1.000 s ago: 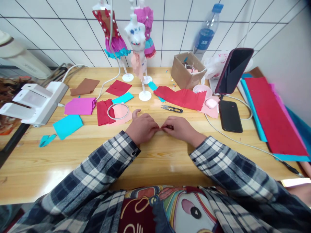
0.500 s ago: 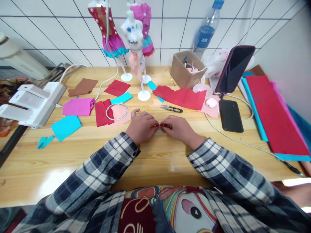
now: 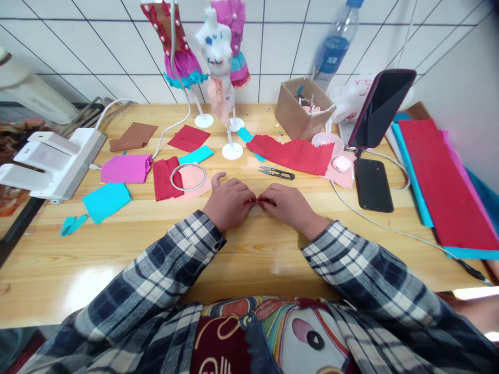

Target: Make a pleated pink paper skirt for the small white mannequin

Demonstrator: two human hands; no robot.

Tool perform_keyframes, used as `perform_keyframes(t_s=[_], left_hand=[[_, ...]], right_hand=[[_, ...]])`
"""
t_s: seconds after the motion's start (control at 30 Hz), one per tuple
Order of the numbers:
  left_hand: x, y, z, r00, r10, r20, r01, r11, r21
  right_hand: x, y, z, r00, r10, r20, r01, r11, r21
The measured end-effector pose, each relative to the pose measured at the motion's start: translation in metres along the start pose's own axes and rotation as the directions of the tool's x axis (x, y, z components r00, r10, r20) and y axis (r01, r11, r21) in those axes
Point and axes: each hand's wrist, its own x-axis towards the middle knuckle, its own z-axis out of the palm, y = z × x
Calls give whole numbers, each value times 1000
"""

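My left hand (image 3: 231, 203) and my right hand (image 3: 289, 208) meet fingertip to fingertip above the wooden table (image 3: 257, 254). Both are closed in a pinch, with a small reddish bit between them that is mostly hidden by the fingers. Just beyond my right hand lie the black thread snips (image 3: 281, 173), and past them a long red strip (image 3: 292, 155) with a jagged upper edge. A silvery ring (image 3: 187, 177) rests left of my left hand, over pink and dark red pieces.
Three small mannequins, the middle one (image 3: 216, 54) mostly white, stand at the back beside a cardboard box (image 3: 302, 111). A black phone (image 3: 374, 185) and cable lie right; a white power strip (image 3: 78, 166) and coloured pieces lie left.
The camera view has shifted slightly. Both hands stay pinched together in nearly the same place, and less of the reddish bit shows between the fingertips.
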Motion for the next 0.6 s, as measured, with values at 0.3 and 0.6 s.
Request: perform_keyframes(t_s=[0.3, 0.6], left_hand=[[-6, 0, 0, 990, 143, -9, -142, 986, 91], [-1, 2, -10, 974, 193, 120, -207, 972, 115]], right_hand=[[-16, -5, 1, 977, -196, 82, 212, 915, -344], [-16, -18, -17, 948, -204, 243, 272, 916, -294]])
